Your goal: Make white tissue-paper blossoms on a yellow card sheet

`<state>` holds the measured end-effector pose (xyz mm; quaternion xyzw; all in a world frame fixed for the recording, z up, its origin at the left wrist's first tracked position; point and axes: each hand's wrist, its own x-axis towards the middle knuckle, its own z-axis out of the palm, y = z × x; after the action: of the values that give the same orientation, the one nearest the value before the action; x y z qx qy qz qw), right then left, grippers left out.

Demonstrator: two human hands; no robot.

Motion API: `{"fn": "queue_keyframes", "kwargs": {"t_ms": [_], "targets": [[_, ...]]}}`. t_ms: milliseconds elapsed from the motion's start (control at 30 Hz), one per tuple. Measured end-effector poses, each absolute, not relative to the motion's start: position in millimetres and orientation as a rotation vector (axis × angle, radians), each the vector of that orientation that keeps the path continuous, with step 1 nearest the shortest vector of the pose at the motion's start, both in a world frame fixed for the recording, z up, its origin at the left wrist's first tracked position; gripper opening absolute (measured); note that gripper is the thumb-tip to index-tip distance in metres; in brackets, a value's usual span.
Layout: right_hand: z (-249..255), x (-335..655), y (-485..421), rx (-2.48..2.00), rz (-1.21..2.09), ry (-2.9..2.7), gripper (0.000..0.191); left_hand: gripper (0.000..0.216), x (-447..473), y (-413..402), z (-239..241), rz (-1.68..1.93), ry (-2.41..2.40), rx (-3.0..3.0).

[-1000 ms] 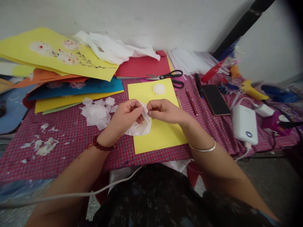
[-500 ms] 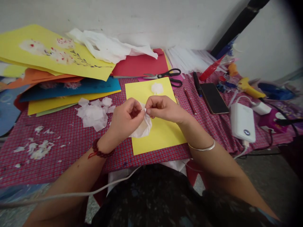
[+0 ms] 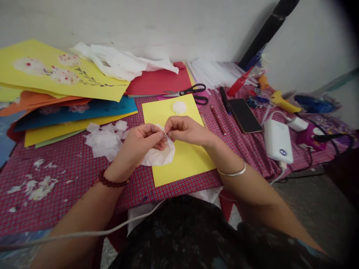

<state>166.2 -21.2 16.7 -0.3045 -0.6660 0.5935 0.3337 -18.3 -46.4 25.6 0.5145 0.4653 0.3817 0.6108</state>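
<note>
Between my two hands is a piece of white tissue paper point(image 3: 165, 155), gathered at its top edge and hanging in a loose pouch. My left hand point(image 3: 144, 140) pinches it with thumb and forefinger. The bent fingers of my right hand point(image 3: 183, 130) pinch the same edge, their tips almost meeting the left ones. Beneath lies a sheet of yellow paper point(image 3: 187, 160), with a small round white tissue piece point(image 3: 179, 107) near its top edge. A pile of cut tissue pieces point(image 3: 102, 142) sits just left of my left hand.
Scissors point(image 3: 193, 92) lie behind the yellow sheet. To the right are a pencil point(image 3: 218, 119), a marker point(image 3: 224, 100), a phone point(image 3: 244, 116), a red glue bottle point(image 3: 238, 85) and a power bank point(image 3: 278, 141). Stacked coloured papers point(image 3: 75, 117) and white scraps point(image 3: 42, 186) occupy the left.
The view has shifted slightly, so the table things appear further left. My left hand's fingers have spread a little along the tissue, and more of its rounded pouch shows below.
</note>
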Motion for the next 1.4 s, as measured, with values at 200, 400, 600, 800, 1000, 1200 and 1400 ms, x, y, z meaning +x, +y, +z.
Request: {"fn": "queue_keyframes", "kwargs": {"t_ms": [200, 400, 600, 800, 1000, 1200, 1400], "targets": [[11.8, 165.9, -21.7, -0.8, 1.509, -1.82, 0.01, 0.015, -16.7, -46.1, 26.1, 0.818, 1.052, 1.146], [10.3, 166.1, -22.4, -0.815, 1.501, -1.848, 0.008, 0.01, -14.3, -47.6, 23.8, 0.819, 1.078, 1.174], [17.0, 167.9, -24.3, -0.883, 1.505, -1.863, 0.005, 0.007, -14.5, -48.9, 23.3, 0.83, 1.098, 1.279], [19.1, 166.8, -24.9, -0.871, 1.533, -1.83, 0.001, 0.008, -15.7, -50.7, 24.9, 0.808, 1.146, 1.352], [17.5, 166.2, -25.4, -0.886, 1.533, -1.828, 0.002, 0.009, -16.1, -49.4, 24.2, 0.804, 1.106, 1.257], [17.5, 166.5, -25.5, -0.868, 1.538, -1.835, 0.002, 0.006, -14.5, -49.9, 26.0, 0.809, 1.086, 1.202], [15.6, 166.5, -24.9, -0.881, 1.51, -1.854, 0.004, 0.007, -14.7, -50.7, 27.1, 0.813, 1.064, 1.176]]}}
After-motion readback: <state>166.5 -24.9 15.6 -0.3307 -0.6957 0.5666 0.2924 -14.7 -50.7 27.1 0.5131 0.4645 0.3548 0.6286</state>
